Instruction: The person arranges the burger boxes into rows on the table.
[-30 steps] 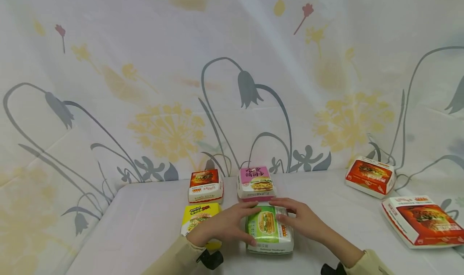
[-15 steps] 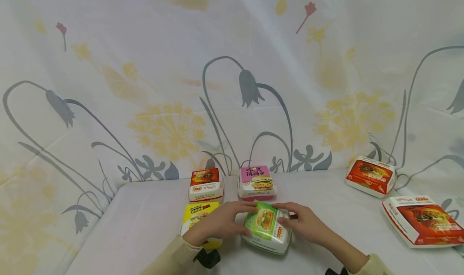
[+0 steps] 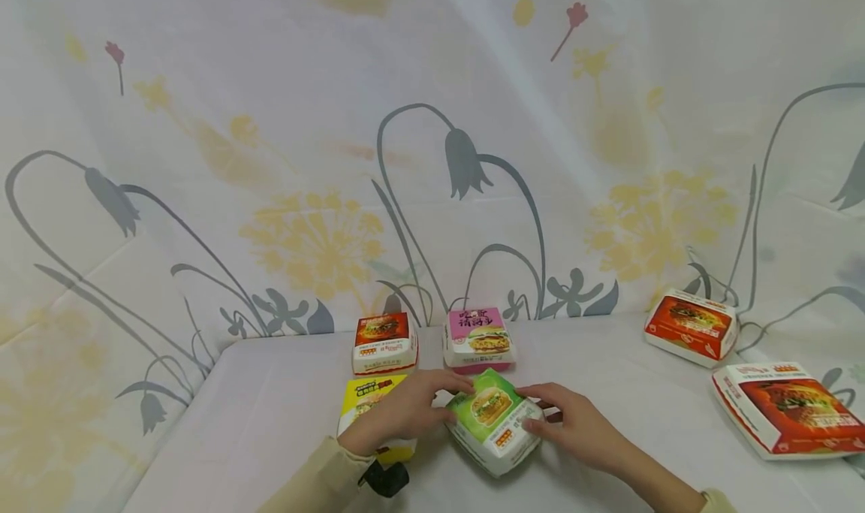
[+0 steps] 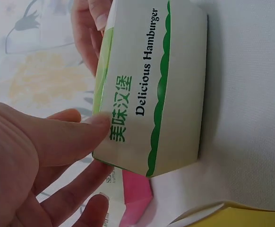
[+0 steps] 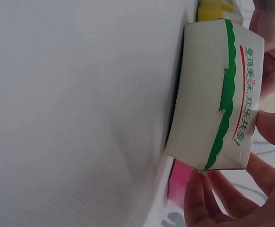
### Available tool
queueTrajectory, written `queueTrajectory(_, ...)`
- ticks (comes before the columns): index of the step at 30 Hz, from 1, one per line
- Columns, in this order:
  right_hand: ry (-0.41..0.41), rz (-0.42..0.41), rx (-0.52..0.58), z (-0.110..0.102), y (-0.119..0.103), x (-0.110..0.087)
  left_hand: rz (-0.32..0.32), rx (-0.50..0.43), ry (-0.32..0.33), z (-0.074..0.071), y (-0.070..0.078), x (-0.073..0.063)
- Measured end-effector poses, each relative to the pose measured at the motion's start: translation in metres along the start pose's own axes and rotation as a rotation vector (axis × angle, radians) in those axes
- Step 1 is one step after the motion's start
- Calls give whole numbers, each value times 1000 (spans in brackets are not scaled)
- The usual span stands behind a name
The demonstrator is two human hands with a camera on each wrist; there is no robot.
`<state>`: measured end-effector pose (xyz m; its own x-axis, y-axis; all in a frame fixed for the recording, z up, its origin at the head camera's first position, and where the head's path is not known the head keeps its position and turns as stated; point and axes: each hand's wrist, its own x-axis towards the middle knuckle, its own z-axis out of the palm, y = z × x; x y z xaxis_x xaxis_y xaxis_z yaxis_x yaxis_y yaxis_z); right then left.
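A green-and-white hamburger box [image 3: 491, 415] stands turned at an angle on the white table, between my two hands. My left hand [image 3: 410, 410] holds its left corner, thumb on the side panel with the green lettering in the left wrist view and fingers behind. On the opposite corner, my right hand [image 3: 583, 428] grips with thumb and fingers spread around the edge, as the right wrist view shows beside the box's white side [image 5: 208, 94]. Partly hidden under my left forearm lies a yellow hamburger box [image 3: 361, 399].
Behind stand a red-and-white box [image 3: 385, 344] and a pink box [image 3: 480, 340]. Two more red boxes, one farther back [image 3: 691, 327] and a larger one [image 3: 787, 410], lie at the right. A flower-printed cloth [image 3: 432, 220] hangs at the table's back edge.
The green-and-white box has turned from square to the table to a diagonal stance, its near corner toward me. Both hands have stayed on it, shifting slightly with the turn.
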<state>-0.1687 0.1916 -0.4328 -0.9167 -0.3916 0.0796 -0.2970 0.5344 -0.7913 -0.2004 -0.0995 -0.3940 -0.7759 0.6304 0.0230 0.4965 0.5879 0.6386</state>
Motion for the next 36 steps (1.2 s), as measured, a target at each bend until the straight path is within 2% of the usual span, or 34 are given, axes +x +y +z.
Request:
queueTrajectory(5,18,-55,-18,0,-3,-5,21,10,2,0,0,0)
queueTrajectory(11,-2,-100,-8,5,-3,-7,42,71,-46,0,0,1)
queueTrajectory(18,-38,-80,70,13,-4,-9,24,36,-83,2,3,2)
queueTrajectory(22,-32,-35,61,17,-8,-10,14,37,-100,4,3,2)
queueTrajectory(27,-15,27,54,24,-14,-12,40,54,-127,5,3,2)
queueTrajectory(32,14,30,83,29,-16,-15,71,76,-151,7,2,3)
queueTrajectory(36,42,31,81,34,-19,-15,84,94,-146,8,2,4)
